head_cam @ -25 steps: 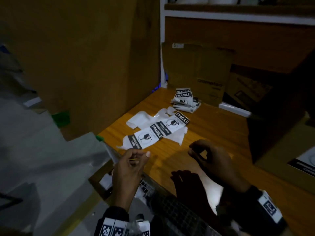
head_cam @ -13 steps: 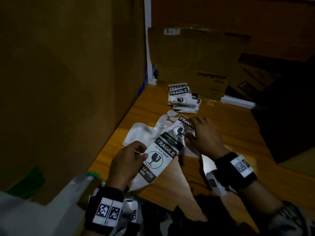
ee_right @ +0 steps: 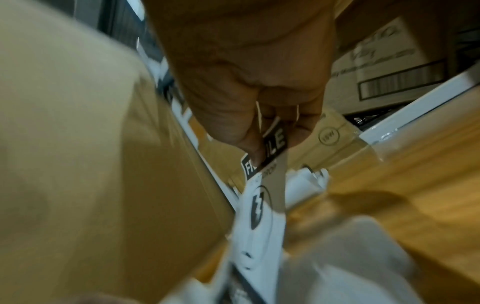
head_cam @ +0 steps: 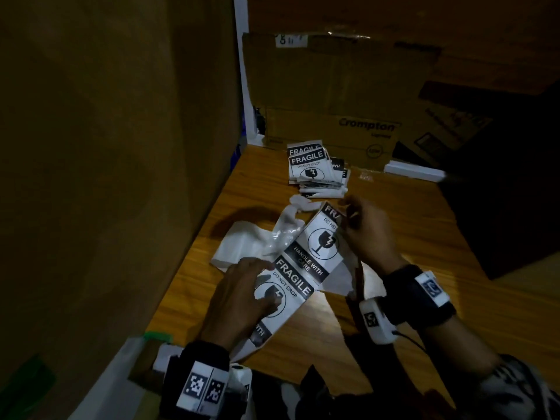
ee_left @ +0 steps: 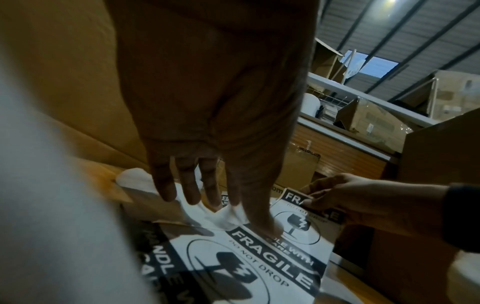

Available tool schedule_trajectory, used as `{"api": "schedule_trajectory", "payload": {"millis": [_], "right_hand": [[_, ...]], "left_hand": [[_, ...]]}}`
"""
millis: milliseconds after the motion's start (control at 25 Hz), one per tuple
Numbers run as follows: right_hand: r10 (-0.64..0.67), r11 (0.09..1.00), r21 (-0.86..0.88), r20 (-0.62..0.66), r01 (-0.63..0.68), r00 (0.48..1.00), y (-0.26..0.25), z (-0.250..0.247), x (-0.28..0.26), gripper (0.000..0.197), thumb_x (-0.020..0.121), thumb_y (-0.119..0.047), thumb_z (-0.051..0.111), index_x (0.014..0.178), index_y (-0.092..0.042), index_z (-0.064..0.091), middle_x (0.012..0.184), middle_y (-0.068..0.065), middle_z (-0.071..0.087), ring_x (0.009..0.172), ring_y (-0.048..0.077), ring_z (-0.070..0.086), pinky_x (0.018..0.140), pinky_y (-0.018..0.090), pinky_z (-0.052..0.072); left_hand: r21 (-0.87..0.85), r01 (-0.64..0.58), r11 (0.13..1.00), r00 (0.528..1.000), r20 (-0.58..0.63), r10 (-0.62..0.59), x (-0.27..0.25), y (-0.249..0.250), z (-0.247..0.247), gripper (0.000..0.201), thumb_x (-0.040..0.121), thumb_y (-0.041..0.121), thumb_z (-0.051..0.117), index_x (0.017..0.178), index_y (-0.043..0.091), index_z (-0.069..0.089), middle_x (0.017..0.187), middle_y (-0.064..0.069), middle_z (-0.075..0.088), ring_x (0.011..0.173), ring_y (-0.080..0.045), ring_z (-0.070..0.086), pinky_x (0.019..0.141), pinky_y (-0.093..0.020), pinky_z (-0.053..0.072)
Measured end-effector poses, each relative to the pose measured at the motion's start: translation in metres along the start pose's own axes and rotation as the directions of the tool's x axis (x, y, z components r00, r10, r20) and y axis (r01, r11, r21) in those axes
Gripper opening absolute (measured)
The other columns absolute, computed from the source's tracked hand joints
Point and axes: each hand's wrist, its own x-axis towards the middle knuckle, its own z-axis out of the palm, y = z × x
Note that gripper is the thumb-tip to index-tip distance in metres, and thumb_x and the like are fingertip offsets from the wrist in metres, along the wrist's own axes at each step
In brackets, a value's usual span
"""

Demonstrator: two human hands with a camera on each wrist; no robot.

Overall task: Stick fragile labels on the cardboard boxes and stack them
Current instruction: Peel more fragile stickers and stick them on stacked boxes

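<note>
Right hand (head_cam: 368,234) pinching label strip (head_cam: 315,253) top corner, 1 o'clock | left hand (head_cam: 242,295) pressing flat, fingers straight | strip proving light, floppy, tacky.

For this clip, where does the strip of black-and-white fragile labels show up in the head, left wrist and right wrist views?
Head: the strip of black-and-white fragile labels runs diagonally across the centre, between both hands.
Left wrist: bottom centre, under the left hand.
Right wrist: lower centre, hanging from the right hand, blurred.
Shared landmark: the black FRAGILE band that the right hand pinches.
</note>
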Motion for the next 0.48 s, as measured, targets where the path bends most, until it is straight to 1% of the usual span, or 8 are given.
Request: {"api": "schedule_trajectory", "payload": {"millis": [40,80,160,200,240,320,400,480], "right_hand": [[0.041,0.992,0.121,-0.041,-0.036,0.998,-0.003,-0.01,-0.004,0.028,0.096,-0.01,0.068,0.118,-0.028,0.063,0.105,-0.008,0.067,0.086,0.011,0.068,0.073,0.039,0.062],[0.079,0.967,0.248,-0.067,-0.06,0.995,-0.007,-0.022,-0.01,0.025,0.096,-0.01,0.069,0.11,-0.031,0.064,0.102,-0.008,0.067,0.086,0.011,0.068,0.071,0.034,0.062],[0.129,0.887,0.455,-0.091,-0.074,0.987,-0.016,-0.045,-0.025,0.02,0.096,-0.008,0.069,0.101,-0.028,0.066,0.098,-0.002,0.067,0.088,0.016,0.067,0.065,0.022,0.058],[0.141,0.854,0.516,-0.105,-0.067,0.984,-0.021,-0.057,-0.032,0.017,0.096,-0.008,0.069,0.101,-0.024,0.068,0.098,0.001,0.068,0.09,0.018,0.067,0.062,0.019,0.057],[0.149,0.826,0.561,-0.117,-0.058,0.982,-0.024,-0.068,-0.039,0.015,0.096,-0.008,0.07,0.103,-0.021,0.069,0.099,0.004,0.07,0.09,0.02,0.068,0.062,0.019,0.057],[0.158,0.765,0.643,-0.138,-0.033,0.978,-0.03,-0.09,-0.052,0.015,0.096,-0.007,0.069,0.105,-0.018,0.07,0.099,0.003,0.072,0.089,0.018,0.071,0.061,0.02,0.057],[0.17,0.73,0.683,-0.154,-0.02,0.973,-0.03,-0.105,-0.059,0.016,0.096,-0.004,0.067,0.106,-0.016,0.07,0.093,-0.006,0.074,0.085,0.011,0.072,0.06,0.019,0.056],[0.195,0.726,0.688,-0.195,-0.007,0.961,-0.024,-0.116,-0.066,0.018,0.096,-0.005,0.067,0.109,-0.017,0.07,0.094,-0.009,0.074,0.09,0.012,0.073,0.065,0.023,0.059]], "left_hand": [[-0.108,0.004,0.994,1.0,-0.018,-0.006,0.001,0.006,-0.001,0.056,0.08,0.029,0.086,0.128,0.038,0.058,0.13,0.019,0.05,0.122,-0.006,0.052,0.09,-0.028,0.056],[-0.165,0.0,0.986,0.999,-0.036,-0.006,0.004,0.013,-0.001,0.059,0.083,0.041,0.082,0.135,0.038,0.054,0.137,0.017,0.047,0.126,-0.009,0.051,0.093,-0.035,0.058],[-0.107,-0.058,0.993,0.996,-0.071,0.051,0.01,0.025,0.0,0.077,0.082,0.072,0.066,0.148,0.039,0.043,0.151,0.016,0.042,0.138,-0.011,0.044,0.107,-0.043,0.049],[-0.098,-0.081,0.992,0.995,-0.065,0.075,0.013,0.031,0.0,0.085,0.081,0.08,0.059,0.152,0.04,0.037,0.154,0.017,0.04,0.142,-0.009,0.038,0.113,-0.042,0.043],[-0.123,-0.095,0.988,0.995,-0.046,0.09,0.016,0.04,0.0,0.085,0.082,0.081,0.058,0.154,0.042,0.034,0.153,0.02,0.04,0.143,-0.003,0.034,0.114,-0.038,0.039],[-0.17,-0.135,0.976,0.99,0.008,0.139,0.022,0.059,-0.002,0.069,0.089,0.066,0.064,0.15,0.045,0.039,0.146,0.028,0.043,0.136,0.007,0.036,0.108,-0.026,0.038],[-0.215,-0.222,0.951,0.973,0.016,0.23,0.027,0.074,0.0,0.043,0.094,0.048,0.069,0.135,0.039,0.057,0.134,0.028,0.06,0.125,0.006,0.054,0.095,-0.016,0.045],[-0.32,-0.255,0.913,0.965,-0.016,0.263,0.029,0.086,0.0,0.02,0.096,0.031,0.072,0.115,0.028,0.071,0.111,0.02,0.074,0.106,0.0,0.068,0.079,-0.013,0.051]]}}
